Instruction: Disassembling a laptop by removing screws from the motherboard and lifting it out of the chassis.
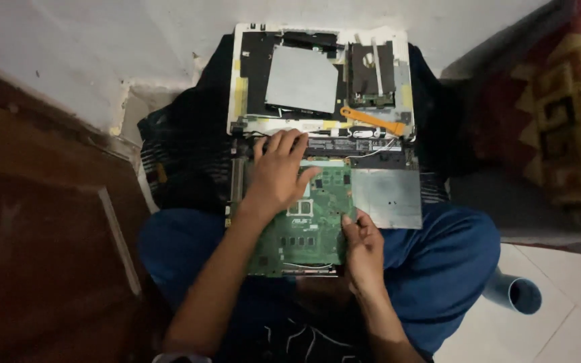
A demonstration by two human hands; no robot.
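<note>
A green laptop motherboard (317, 202) lies across my lap on blue trousers. My left hand (278, 171) rests flat on its upper left part, fingers spread toward the black strip (351, 144) at the board's far edge. My right hand (363, 247) grips the board's lower right edge between thumb and fingers. A grey metal plate (388, 196) adjoins the board on the right. Beyond it sits the opened white laptop base (238, 81) with a silver drive cover (302, 79) and an orange pry tool (373, 122) lying on it.
A dark cloth (189, 148) lies under the laptop on the floor. A brown wooden panel (42, 222) fills the left side. A patterned red and yellow rug (566, 114) is at the right, and a blue tube end (516, 292) by my right knee on white tiles.
</note>
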